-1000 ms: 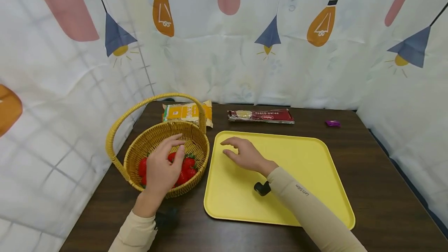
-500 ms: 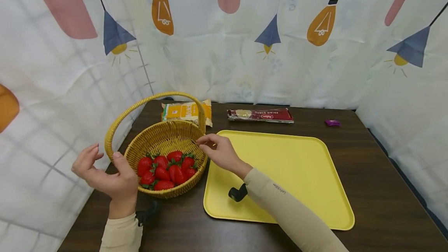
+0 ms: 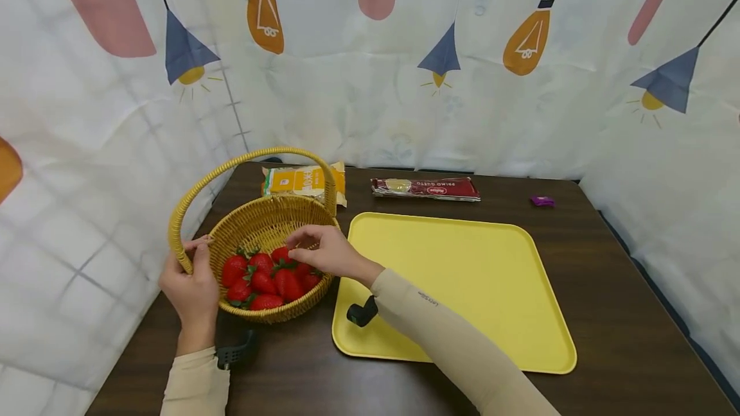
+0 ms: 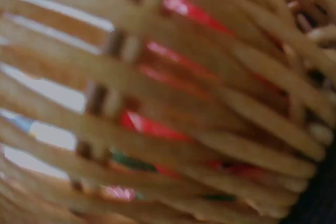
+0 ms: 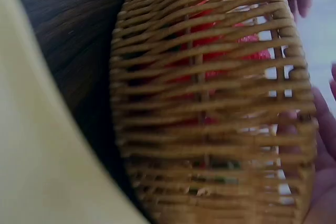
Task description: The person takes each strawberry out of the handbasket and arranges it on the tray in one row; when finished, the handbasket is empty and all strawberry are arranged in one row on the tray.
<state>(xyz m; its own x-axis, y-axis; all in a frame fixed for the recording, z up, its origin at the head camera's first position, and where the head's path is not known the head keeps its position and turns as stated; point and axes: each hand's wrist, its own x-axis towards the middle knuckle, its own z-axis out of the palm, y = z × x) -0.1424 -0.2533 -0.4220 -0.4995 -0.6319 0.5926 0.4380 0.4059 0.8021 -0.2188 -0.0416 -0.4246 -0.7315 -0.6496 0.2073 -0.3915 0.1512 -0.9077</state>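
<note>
A yellow wicker basket with a tall arched handle holds several red strawberries with green leaves. At the basket's left side, my left hand grips the rim by the handle's foot, thumb on the near side. My right hand reaches over the right rim, fingers bent above the strawberries, with the fingertips close to one at the back; contact cannot be made out. Through the weave, blurred red fruit shows in the left wrist view. The right wrist view shows the basket's side and part of my right hand.
A yellow tray lies right of the basket on the dark wooden table. Behind stand a yellow snack packet, a dark red long packet and a small purple sweet. A printed curtain encloses the table.
My left hand moved from over the strawberries out to the left, then onto the basket's left rim. The right hand moved left from over the tray to above the strawberries.
</note>
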